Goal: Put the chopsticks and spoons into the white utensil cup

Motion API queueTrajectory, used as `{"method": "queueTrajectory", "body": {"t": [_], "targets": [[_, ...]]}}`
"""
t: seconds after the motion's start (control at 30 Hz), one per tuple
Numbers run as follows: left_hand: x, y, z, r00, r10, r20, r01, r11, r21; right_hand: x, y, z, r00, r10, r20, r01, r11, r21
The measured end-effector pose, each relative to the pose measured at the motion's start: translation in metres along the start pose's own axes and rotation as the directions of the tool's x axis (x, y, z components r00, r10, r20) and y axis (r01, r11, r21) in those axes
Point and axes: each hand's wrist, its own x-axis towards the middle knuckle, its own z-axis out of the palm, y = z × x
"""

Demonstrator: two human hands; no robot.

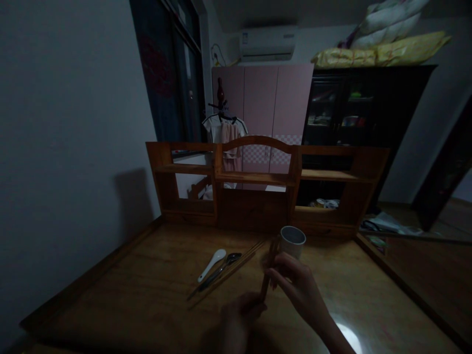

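Between my two hands, just in front of the cup, stand brown wooden chopsticks, tilted slightly; I cannot tell how many. My right hand pinches them around the middle. Lower down, the fingers of my left hand close on their bottom end, and that hand is somewhat blurred. A pale grey cup stands upright behind my right hand, which hides its lower part. To the left lie a white spoon, a dark shiny metal spoon and a loose pair of long chopsticks, side by side and slanting.
The wooden tabletop has a raised shelf unit along its far edge and a white wall on the left. Beyond are a pink wardrobe, a dark cabinet and hanging clothes. The room is dim.
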Motion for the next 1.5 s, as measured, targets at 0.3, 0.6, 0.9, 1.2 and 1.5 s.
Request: {"method": "queueTrajectory", "body": {"t": [0.3, 0.6, 0.9, 1.2, 1.5], "targets": [[0.002, -0.005, -0.003, 1.0, 0.011, 0.006, -0.01, 0.997, -0.078, 0.004, -0.002, 0.004, 0.997, 0.027, -0.068, -0.031, 0.998, -0.055], [0.006, -0.002, -0.002, 0.994, 0.086, 0.067, -0.084, 0.996, -0.039, 0.012, 0.004, 0.011, 0.994, 0.081, -0.079, -0.086, 0.995, -0.056], [0.017, -0.035, -0.002, 0.996, 0.049, 0.07, -0.048, 0.999, -0.026, 0.011, 0.01, 0.014, 0.99, 0.122, -0.073, -0.12, 0.992, 0.024], [0.01, -0.016, -0.002, 1.0, 0.003, 0.001, -0.003, 0.995, -0.101, 0.004, 0.003, 0.015, 0.994, 0.096, -0.061, -0.093, 0.994, 0.049], [0.001, 0.0, -0.001, 0.998, 0.013, 0.067, -0.008, 0.997, -0.075, 0.005, 0.003, 0.015, 0.995, 0.089, -0.051, -0.086, 0.995, 0.052]]}}
